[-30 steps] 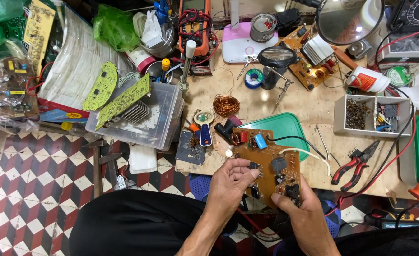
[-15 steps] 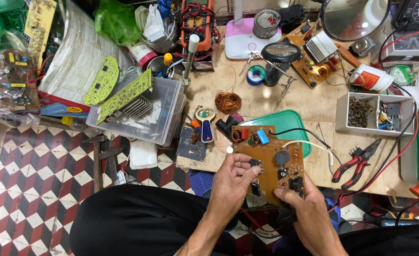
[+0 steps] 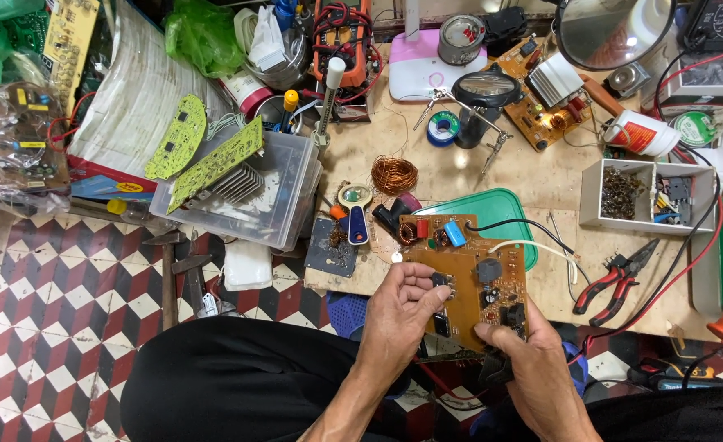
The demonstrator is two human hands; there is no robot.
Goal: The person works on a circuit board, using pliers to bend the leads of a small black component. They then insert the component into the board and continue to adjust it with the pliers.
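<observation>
Fingers [image 3: 417, 282] of left hand [image 3: 398, 315] pinching black component on brown circuit board [image 3: 469, 274], right hand [image 3: 533, 368] gripping lower edge above table [image 3: 460, 176] rim; best kept steady, level.

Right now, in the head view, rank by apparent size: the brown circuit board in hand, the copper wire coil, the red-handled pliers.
1. brown circuit board, largest, though it is held nearer the camera.
2. red-handled pliers.
3. copper wire coil, smallest.
</observation>
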